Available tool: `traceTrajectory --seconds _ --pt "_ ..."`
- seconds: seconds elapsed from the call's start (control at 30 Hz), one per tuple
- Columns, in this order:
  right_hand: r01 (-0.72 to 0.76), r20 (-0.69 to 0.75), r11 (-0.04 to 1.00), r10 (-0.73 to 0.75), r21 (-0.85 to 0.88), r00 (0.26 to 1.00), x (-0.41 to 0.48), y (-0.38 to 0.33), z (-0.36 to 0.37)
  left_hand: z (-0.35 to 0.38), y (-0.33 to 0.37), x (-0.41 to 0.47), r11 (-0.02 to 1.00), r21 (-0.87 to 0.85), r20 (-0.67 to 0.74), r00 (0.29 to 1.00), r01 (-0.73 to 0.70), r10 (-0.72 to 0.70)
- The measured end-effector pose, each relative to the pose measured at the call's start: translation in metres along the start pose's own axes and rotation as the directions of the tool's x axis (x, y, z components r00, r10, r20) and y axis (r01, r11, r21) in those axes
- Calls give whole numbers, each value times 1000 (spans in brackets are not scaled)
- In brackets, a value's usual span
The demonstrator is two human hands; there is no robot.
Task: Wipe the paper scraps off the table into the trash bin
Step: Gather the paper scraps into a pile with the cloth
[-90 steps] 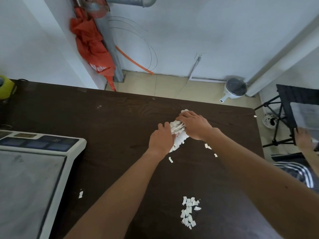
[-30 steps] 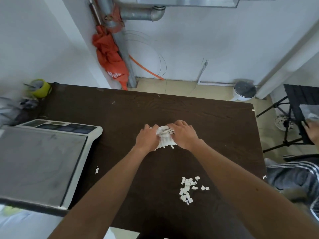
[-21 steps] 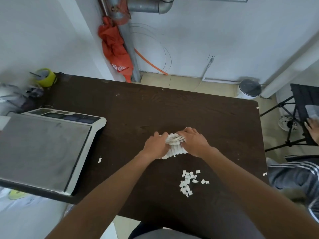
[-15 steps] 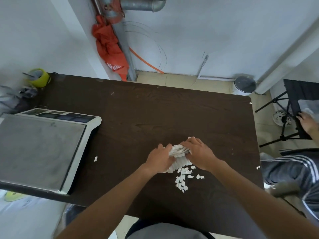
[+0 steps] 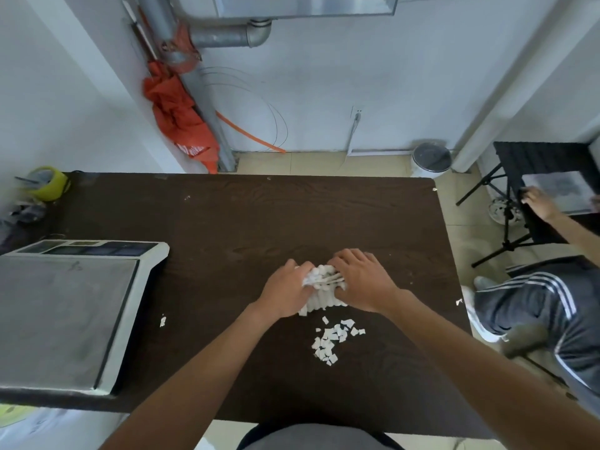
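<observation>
Both hands pressed a crumpled white cloth (image 5: 321, 284) onto the dark surface (image 5: 227, 222), left hand (image 5: 285, 292) at its 9 o'clock, right hand (image 5: 360, 280) at 3 o'clock, fingers of each curled onto the cloth. A heap of paper scraps (image 5: 331, 341) lay just at the cloth's 6 o'clock; one scrap (image 5: 163, 320) sat well apart beside the scale (image 5: 65, 306)

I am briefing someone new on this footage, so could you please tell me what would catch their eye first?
Both hands, the left hand and right hand, press a bunched white cloth onto the middle of the dark brown table. Just nearer the person lies a bright pile of paper scraps. A large weighing scale fills the table's left side, and an orange cloth hangs on the pipe behind.
</observation>
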State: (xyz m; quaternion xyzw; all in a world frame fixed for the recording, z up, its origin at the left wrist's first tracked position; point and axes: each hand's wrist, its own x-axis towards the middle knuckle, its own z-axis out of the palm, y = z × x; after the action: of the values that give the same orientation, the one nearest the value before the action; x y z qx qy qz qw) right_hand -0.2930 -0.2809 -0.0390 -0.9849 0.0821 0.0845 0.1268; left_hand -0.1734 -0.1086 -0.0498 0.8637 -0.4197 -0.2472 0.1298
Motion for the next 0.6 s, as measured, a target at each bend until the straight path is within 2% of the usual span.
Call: traceTrajectory --seconds 0.17,0.27,0.37,0.43,0.6 --pt "28 85 1000 -27 -13 996 12 3 -7 -11 6 9 995 57 -82 993 -78 83" --pt "2 77 999 1 -47 997 10 13 -4 -10 12 16 996 3 -90 992 -84 84" --pt "-45 126 996 55 -78 991 1 24 3 -2 20 21 996 -44 1 997 -76 76" --pt "-88 173 995 96 -50 980 -8 25 11 6 25 22 995 -74 87 994 -59 65" --pt "-147 183 989 140 27 973 -33 17 36 10 23 21 991 -134 286 956 -22 60"
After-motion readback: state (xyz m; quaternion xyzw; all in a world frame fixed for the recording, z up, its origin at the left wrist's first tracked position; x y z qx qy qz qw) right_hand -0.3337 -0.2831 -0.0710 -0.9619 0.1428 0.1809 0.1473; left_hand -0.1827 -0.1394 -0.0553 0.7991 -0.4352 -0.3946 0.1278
